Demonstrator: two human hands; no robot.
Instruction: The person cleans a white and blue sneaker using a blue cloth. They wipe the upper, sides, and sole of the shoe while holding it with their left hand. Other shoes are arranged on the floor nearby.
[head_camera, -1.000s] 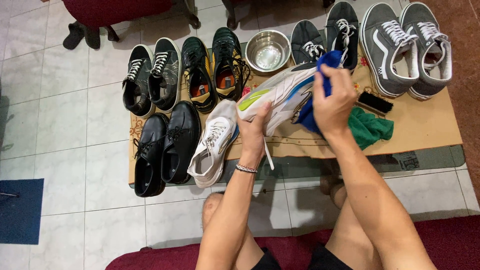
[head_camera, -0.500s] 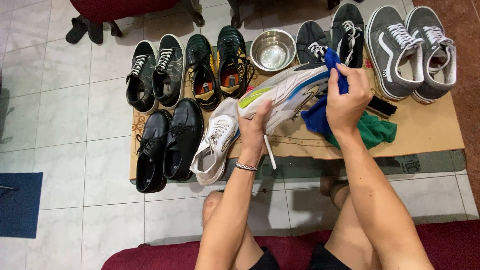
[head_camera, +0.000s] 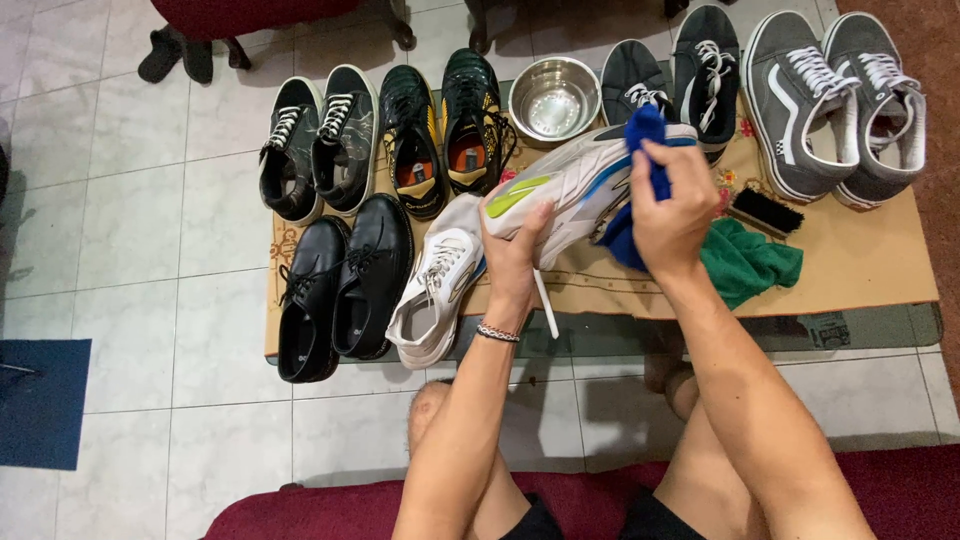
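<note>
My left hand (head_camera: 512, 245) grips a white sneaker (head_camera: 575, 180) with green and blue marks, holding it sideways above the cardboard mat (head_camera: 860, 265). My right hand (head_camera: 672, 210) is closed on a blue cloth (head_camera: 645, 135) pressed against the sneaker's side. Its white partner (head_camera: 435, 285) lies on the mat just left of my left hand.
Black leather shoes (head_camera: 345, 280), black sneakers (head_camera: 315, 145), dark green and yellow football boots (head_camera: 440, 135), dark low sneakers (head_camera: 670, 70) and grey skate shoes (head_camera: 830, 95) line the mat. A steel bowl (head_camera: 553, 100), a brush (head_camera: 765, 212) and a green cloth (head_camera: 750, 262) lie nearby.
My right hand has moved the blue cloth slightly along the sneaker, higher toward its far end. The left hand keeps the shoe in the same grip.
</note>
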